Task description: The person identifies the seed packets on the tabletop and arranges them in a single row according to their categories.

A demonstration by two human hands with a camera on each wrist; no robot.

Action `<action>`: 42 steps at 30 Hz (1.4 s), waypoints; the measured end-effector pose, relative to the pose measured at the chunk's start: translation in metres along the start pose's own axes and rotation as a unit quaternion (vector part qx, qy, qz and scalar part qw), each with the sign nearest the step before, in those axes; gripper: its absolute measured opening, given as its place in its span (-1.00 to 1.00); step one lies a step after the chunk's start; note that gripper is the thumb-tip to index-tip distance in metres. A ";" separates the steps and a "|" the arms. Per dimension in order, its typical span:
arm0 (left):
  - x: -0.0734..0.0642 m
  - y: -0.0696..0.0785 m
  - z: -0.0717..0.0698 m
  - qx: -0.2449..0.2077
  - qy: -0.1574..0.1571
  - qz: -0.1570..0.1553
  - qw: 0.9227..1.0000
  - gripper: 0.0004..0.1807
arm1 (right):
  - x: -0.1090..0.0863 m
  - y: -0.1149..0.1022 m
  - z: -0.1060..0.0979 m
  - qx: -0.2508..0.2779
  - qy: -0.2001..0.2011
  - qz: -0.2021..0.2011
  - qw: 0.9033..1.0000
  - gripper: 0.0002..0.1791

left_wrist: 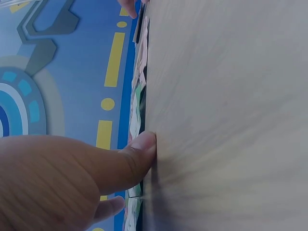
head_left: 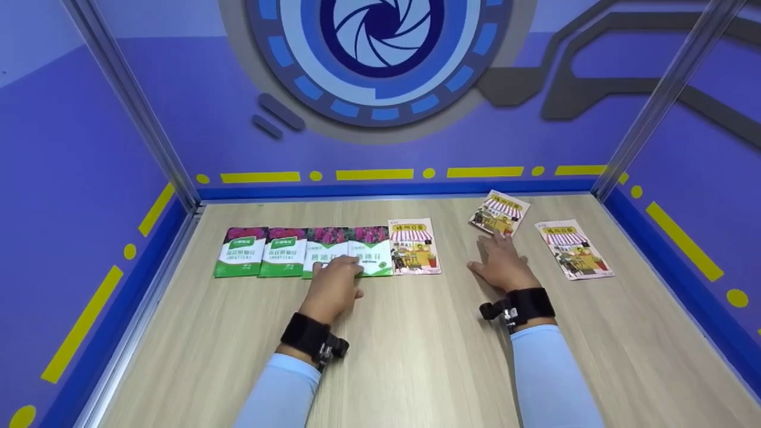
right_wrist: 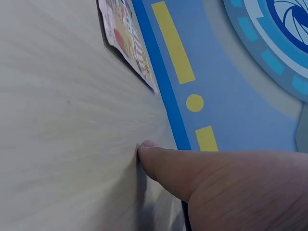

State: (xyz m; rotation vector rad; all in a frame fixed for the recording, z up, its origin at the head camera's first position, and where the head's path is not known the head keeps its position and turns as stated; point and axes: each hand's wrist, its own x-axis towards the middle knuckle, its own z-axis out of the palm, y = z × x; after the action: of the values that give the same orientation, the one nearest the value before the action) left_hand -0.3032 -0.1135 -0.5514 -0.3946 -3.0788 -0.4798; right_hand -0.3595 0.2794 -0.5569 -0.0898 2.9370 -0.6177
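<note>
Five packets lie edge to edge in a row: two green-and-white ones with red flowers (head_left: 240,252) (head_left: 283,252), two with purple-pink flowers (head_left: 326,236) (head_left: 371,252), and a pink one with a striped awning (head_left: 414,246). My left hand (head_left: 334,285) rests its fingers over the lower edges of the two purple-flowered packets. Farther right, my right hand (head_left: 505,267) touches the lower edge of a slanted pink awning packet (head_left: 499,213) with its fingertips, the thumb apart on the table. Another pink awning packet (head_left: 575,249) lies right of that hand.
The pale wooden table (head_left: 410,356) ends at a blue back wall (head_left: 380,157) just behind the slanted packet. Side walls with metal corner posts (head_left: 137,113) close in left and right. Each wrist wears a black strap (head_left: 531,304).
</note>
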 end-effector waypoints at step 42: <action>0.000 0.000 -0.002 -0.010 -0.016 -0.005 1.000 -0.42 | 0.004 0.012 0.000 -0.005 0.073 0.000 0.997 -0.35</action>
State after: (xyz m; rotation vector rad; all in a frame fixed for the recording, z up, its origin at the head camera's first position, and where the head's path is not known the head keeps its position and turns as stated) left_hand -0.3028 -0.1142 -0.5497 -0.3921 -3.1098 -0.5106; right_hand -0.3637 0.2901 -0.5623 -0.0468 3.0801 -0.6340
